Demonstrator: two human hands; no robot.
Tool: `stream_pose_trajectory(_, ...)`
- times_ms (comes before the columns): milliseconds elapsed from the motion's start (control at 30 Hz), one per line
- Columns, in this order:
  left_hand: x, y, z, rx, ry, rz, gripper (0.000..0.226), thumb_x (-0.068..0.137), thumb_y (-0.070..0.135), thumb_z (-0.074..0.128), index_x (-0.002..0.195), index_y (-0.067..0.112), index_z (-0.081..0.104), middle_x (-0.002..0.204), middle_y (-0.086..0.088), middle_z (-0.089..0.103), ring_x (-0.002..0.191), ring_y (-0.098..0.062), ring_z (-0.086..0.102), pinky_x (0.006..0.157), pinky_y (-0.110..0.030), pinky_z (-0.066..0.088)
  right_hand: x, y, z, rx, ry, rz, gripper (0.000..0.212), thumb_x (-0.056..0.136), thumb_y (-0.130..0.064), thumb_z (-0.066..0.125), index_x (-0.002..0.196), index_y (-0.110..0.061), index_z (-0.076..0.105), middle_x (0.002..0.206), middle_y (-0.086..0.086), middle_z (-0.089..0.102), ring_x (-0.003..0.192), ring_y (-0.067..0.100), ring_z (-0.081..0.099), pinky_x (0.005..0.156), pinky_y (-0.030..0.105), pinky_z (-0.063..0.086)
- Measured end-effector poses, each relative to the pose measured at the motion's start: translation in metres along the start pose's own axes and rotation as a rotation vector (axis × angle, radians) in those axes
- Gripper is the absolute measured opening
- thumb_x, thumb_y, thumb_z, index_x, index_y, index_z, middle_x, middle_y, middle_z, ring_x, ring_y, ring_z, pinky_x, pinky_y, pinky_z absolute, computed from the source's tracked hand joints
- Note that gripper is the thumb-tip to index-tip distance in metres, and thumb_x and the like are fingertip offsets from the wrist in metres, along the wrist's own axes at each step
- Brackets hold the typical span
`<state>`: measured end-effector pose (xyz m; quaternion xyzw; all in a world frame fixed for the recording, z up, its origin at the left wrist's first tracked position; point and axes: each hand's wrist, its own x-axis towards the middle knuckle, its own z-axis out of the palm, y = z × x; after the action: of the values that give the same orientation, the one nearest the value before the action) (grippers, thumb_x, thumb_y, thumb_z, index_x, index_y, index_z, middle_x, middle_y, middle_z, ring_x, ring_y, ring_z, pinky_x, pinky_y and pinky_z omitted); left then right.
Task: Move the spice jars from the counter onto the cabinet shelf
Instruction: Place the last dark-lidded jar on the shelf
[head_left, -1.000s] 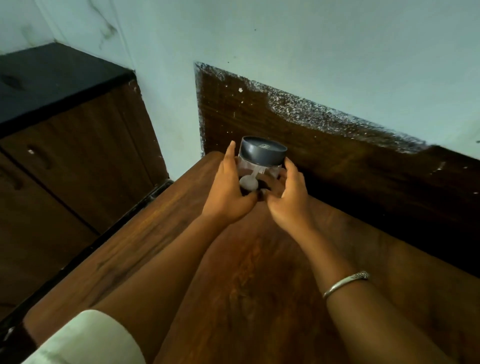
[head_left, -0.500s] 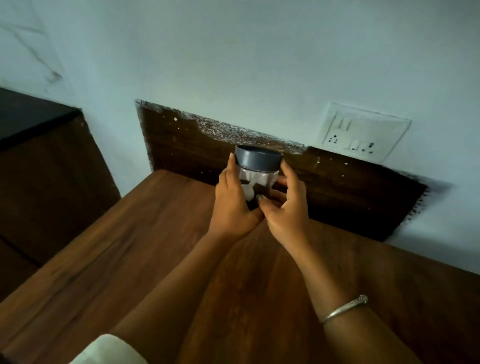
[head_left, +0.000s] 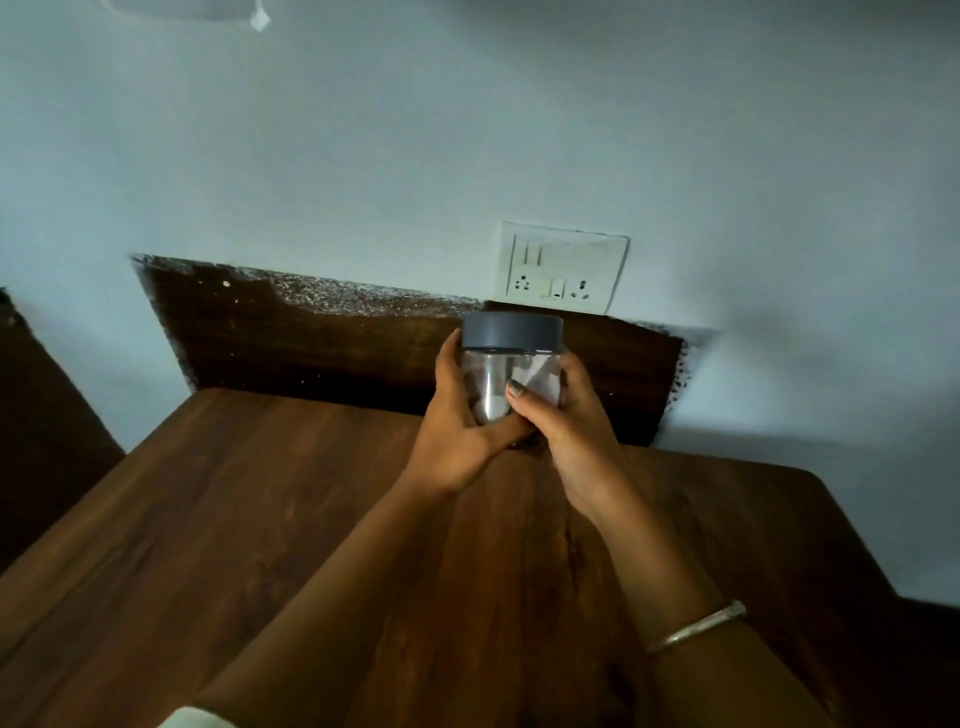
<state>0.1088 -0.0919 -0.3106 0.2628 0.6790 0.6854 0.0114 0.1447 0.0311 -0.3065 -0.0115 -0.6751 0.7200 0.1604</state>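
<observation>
the left grip (head_left: 457, 441) and right grip (head_left: 571, 431) are both curling round the clear spice jar (head_left: 511, 374), one on each side, below its grey lid (head_left: 511, 331). the jar is sitting upright between them, over the worktop's (head_left: 260, 519) far edge, under a wall socket (head_left: 563, 267).

The left forearm (head_left: 322, 587) and right forearm (head_left: 639, 551) are bare all the way to the left hand (head_left: 457, 436) and the right hand (head_left: 571, 436). At about 7 o'clock in the view, the edge of a pale, off-white sleeve (head_left: 197, 719) covers the left arm higher up. At about 5 o'clock, a thin silver-coloured metal bangle (head_left: 696, 631) circles the right wrist. It is narrow and smooth, with a thicker, ridged end at its 2 o'clock side. The right thumbnail (head_left: 514, 387) is short and rounded and looks dark, as if painted.
</observation>
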Motion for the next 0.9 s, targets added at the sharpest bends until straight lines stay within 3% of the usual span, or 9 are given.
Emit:
stream_pose_trajectory(100,-0.004,0.008,0.011,0.039,-0.045,0.070,0.083,0.073,0.016,0.068,0.131,0.048,0.018,0.115,0.024,0.050,0.106,0.007,0.057,0.077,-0.014,0.052,-0.007,-0.004,-0.007,-0.011,0.087,-0.019,0.074,0.069,-0.023,0.073,0.135,-0.025,0.039,0.115,-0.003,0.062,0.099,0.006,0.064,0.072,0.019,0.054)
stream_pose_trajectory(200,-0.008,0.015,0.019,0.057,-0.076,0.088,0.082,0.076,0.014,0.067,0.121,0.060,0.016,0.113,0.036,0.051,0.106,0.010,0.056,0.078,-0.009,0.049,-0.015,-0.008,-0.011,-0.106,0.139,-0.041,0.071,0.077,-0.028,0.070,0.137,-0.033,0.035,0.125,-0.004,0.057,0.107,0.007,0.060,0.083,0.026,0.054)
stream_pose_trajectory(267,-0.009,0.014,0.021,0.007,-0.079,0.066,0.084,0.078,0.010,0.068,0.129,0.052,0.016,0.115,0.032,0.053,0.105,0.005,0.059,0.080,-0.015,0.052,-0.020,-0.011,-0.011,-0.138,0.120,-0.059,0.059,0.079,-0.032,0.067,0.132,-0.039,0.040,0.127,-0.004,0.055,0.109,0.009,0.059,0.088,0.030,0.053)
stream_pose_trajectory(333,-0.010,0.014,0.019,-0.071,-0.058,0.029,0.082,0.079,0.003,0.069,0.138,0.032,0.019,0.117,0.012,0.057,0.103,-0.006,0.064,0.079,-0.025,0.055,-0.026,-0.014,-0.012,-0.138,0.106,-0.083,0.055,0.077,-0.036,0.068,0.126,-0.042,0.044,0.123,-0.004,0.057,0.105,0.007,0.062,0.084,0.027,0.054)
stream_pose_trajectory(433,-0.010,0.016,0.015,-0.206,-0.041,-0.052,0.077,0.077,0.004,0.069,0.135,0.025,0.024,0.113,-0.001,0.059,0.095,-0.008,0.067,0.070,-0.019,0.054,-0.032,-0.018,-0.018,-0.116,0.126,-0.049,0.071,0.076,-0.047,0.064,0.139,-0.031,0.036,0.116,-0.004,0.060,0.098,0.004,0.064,0.082,0.026,0.054)
stream_pose_trajectory(500,-0.011,0.017,0.014,-0.266,-0.049,-0.105,0.078,0.071,0.011,0.067,0.136,0.023,0.025,0.111,-0.001,0.060,0.092,-0.006,0.068,0.068,-0.017,0.053,-0.034,-0.019,-0.019,-0.095,0.107,-0.003,0.077,0.073,-0.053,0.057,0.142,-0.031,0.030,0.124,0.001,0.058,0.107,0.009,0.061,0.090,0.032,0.051)
stream_pose_trajectory(633,-0.015,0.019,0.014,-0.239,-0.107,-0.117,0.070,0.072,0.016,0.062,0.133,0.023,0.030,0.109,0.001,0.061,0.093,-0.006,0.067,0.070,-0.018,0.053,-0.039,-0.021,-0.014,-0.023,-0.026,-0.019,0.047,0.093,-0.033,0.048,0.138,-0.022,0.039,0.129,0.007,0.057,0.118,0.021,0.056,0.099,0.045,0.045)
stream_pose_trajectory(767,-0.016,0.021,0.007,-0.054,-0.150,-0.101,0.091,0.076,0.021,0.067,0.147,0.028,0.011,0.118,0.005,0.056,0.100,-0.006,0.063,0.077,-0.023,0.054,-0.043,-0.021,-0.013,-0.072,0.087,-0.034,0.056,0.092,-0.027,0.053,0.143,-0.021,0.031,0.135,0.004,0.052,0.117,0.011,0.055,0.097,0.029,0.047)
stream_pose_trajectory(900,-0.020,0.025,0.009,0.056,-0.264,-0.047,0.106,0.068,0.023,0.075,0.139,0.050,0.001,0.120,0.022,0.055,0.110,-0.009,0.061,0.089,-0.029,0.053,-0.047,-0.019,-0.012,-0.150,0.140,-0.036,0.064,0.091,-0.028,0.055,0.146,-0.024,0.024,0.136,-0.002,0.050,0.117,0.008,0.053,0.094,0.021,0.048)
